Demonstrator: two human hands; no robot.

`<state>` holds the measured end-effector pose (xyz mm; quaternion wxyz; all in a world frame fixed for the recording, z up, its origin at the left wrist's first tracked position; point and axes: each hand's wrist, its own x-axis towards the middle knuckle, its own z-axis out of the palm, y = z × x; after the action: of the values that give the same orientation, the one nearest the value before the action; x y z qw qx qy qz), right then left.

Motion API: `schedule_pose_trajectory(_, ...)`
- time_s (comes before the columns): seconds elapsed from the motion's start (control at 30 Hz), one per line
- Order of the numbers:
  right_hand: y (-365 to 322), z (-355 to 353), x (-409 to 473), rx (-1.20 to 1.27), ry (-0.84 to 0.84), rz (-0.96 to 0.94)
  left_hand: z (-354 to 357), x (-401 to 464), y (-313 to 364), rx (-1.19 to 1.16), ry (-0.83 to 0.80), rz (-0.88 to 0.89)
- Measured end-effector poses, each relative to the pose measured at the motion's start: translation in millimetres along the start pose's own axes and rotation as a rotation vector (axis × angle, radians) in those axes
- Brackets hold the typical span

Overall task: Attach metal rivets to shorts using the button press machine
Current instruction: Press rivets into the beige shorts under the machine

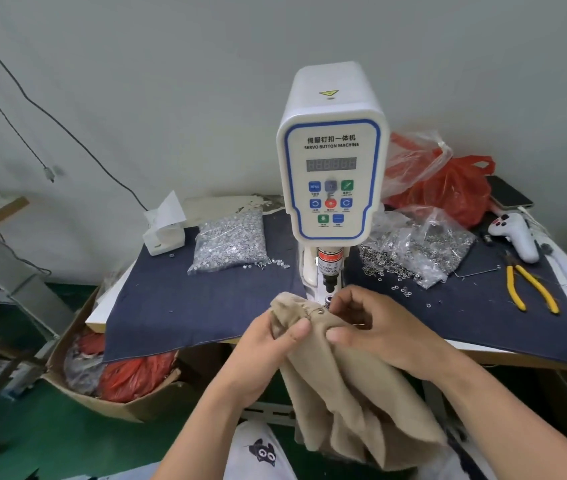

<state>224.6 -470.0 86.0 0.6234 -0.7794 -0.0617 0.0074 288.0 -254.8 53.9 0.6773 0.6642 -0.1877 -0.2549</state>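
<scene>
The white servo button machine [332, 174] stands at the middle of the table, its punch [329, 284] pointing down at a lower die [328, 301]. Just in front of the die I hold beige shorts [351, 386], which hang off the table edge toward my lap. My left hand [268, 348] grips the bunched cloth on the left with thumb on top. My right hand [375, 327] pinches the cloth on the right. A small metal rivet [320, 310] shows on the fabric between my hands.
A clear bag of silver rivets [230, 242] lies left of the machine; a bag of small rings [417, 247] spills on the right. Yellow pliers [531, 289], a white handheld device [517, 237], a phone [507, 192] and red plastic bags [448, 188] sit at right. A cardboard box [102, 368] stands below left.
</scene>
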Motion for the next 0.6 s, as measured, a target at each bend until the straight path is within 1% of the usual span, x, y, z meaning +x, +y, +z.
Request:
schedule_pose_trajectory(0.07,9.2,-11.9,-6.2,-0.021,0.011,0.081,-5.4,-3.0,-0.2,-0.228,-0.007,-0.001)
schedule_pose_trajectory(0.13,20.2,-16.8,-14.2,-0.076,-0.032,0.207,-8.7,-4.2,-0.7,-0.357,-0.025,-0.014)
schedule_pose_trajectory(0.2,26.9,-11.8,-21.5,0.023,-0.135,0.284,-9.4,-3.8,-2.0,-0.431,-0.035,-0.03)
schedule_pose_trajectory(0.23,29.2,-8.7,-24.2,0.078,-0.16,0.31,-9.4,-3.3,-2.9,-0.437,-0.035,-0.035)
schedule_pose_trajectory(0.3,31.0,-6.6,-25.5,0.08,-0.16,0.304,-13.1,-2.4,-4.0,-0.369,-0.024,-0.031)
schedule_pose_trajectory(0.33,30.3,-7.7,-24.7,0.052,-0.135,0.265,-17.2,-2.5,-4.0,-0.307,-0.016,-0.026)
schedule_pose_trajectory(0.43,26.1,-16.3,-20.1,0.037,0.003,0.145,-32.4,-3.7,-0.8,-0.004,0.015,-0.005)
schedule_pose_trajectory(0.5,27.8,-19.1,-17.2,-0.02,0.044,0.093,-36.4,-3.3,1.4,0.214,0.021,-0.004)
schedule_pose_trajectory(0.6,31.2,-12.6,-13.8,-0.104,0.078,0.072,-32.6,1.9,-2.2,0.395,0.028,-0.007)
